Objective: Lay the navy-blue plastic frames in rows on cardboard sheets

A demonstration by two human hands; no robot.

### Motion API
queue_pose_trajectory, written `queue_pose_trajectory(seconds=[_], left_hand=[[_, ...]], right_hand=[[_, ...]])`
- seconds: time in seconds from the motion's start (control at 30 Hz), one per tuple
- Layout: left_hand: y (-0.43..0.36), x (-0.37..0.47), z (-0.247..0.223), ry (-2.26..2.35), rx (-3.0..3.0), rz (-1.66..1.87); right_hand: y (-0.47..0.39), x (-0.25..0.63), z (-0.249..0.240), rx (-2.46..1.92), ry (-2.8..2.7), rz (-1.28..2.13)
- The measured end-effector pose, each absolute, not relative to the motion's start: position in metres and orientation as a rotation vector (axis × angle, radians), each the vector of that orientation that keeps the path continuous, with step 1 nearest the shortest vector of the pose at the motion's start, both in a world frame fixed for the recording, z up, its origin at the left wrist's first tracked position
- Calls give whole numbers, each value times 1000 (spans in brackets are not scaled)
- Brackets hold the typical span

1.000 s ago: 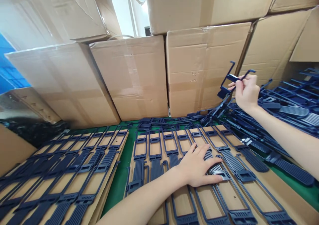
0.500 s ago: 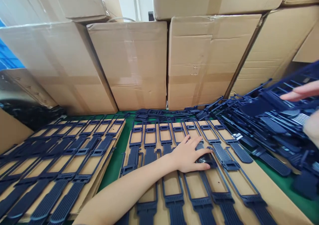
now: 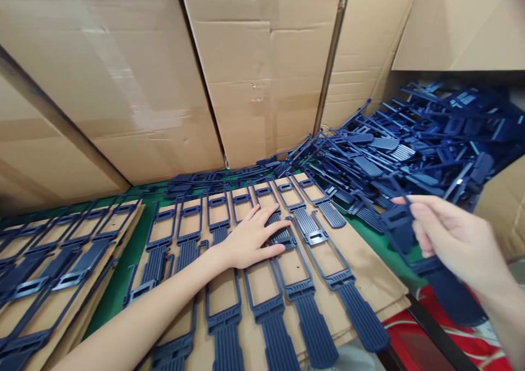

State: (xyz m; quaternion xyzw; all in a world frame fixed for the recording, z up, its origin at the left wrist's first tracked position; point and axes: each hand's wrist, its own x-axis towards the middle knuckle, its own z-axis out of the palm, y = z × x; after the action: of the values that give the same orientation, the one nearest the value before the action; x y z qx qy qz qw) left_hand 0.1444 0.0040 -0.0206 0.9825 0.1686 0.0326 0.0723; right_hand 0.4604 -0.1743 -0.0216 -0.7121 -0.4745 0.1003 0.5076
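Observation:
Fingers spread, my left hand (image 3: 255, 238) lies flat over the rows of dark blue plastic frames on a cardboard sheet (image 3: 369, 261). Each laid-out plastic frame (image 3: 363, 313) has a rectangular opening and a ribbed, rounded tab; the parts under my palm are partly hidden. To the right, my right hand (image 3: 455, 239) pinches another dark blue plastic frame (image 3: 453, 297) between thumb and fingers. That frame hangs tilted and slightly blurred, its broad tab pointing down to the right, above the right edge of the sheet.
A tangled heap of blue plastic frames (image 3: 410, 141) fills the back right. Another cardboard sheet (image 3: 92, 305) with frames in rows lies left, across a strip of green table (image 3: 110, 289). Large cardboard boxes (image 3: 266, 75) wall the back. Something red (image 3: 422, 343) shows at lower right.
The view has turned right and down. My right hand has come from over the heap toward the sheet's right edge, now holding one plastic frame. My left hand stays spread on the frames.

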Motion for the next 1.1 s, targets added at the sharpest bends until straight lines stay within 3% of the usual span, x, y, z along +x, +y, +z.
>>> queue_pose_trajectory(seconds=[0.13, 0.27, 0.83, 1.1], left_hand=[[5, 146, -19, 515, 2962, 81], [4, 148, -17, 527, 2963, 70], [5, 147, -18, 509, 2984, 88], [9, 148, -24, 482, 2996, 153]], right_hand=[[-167, 458, -43, -1766, -1181, 721], [-162, 453, -55, -1704, -1207, 918], [-144, 449, -37, -1378, -897, 1046], [-152, 452, -15, -1406, -926, 855]])
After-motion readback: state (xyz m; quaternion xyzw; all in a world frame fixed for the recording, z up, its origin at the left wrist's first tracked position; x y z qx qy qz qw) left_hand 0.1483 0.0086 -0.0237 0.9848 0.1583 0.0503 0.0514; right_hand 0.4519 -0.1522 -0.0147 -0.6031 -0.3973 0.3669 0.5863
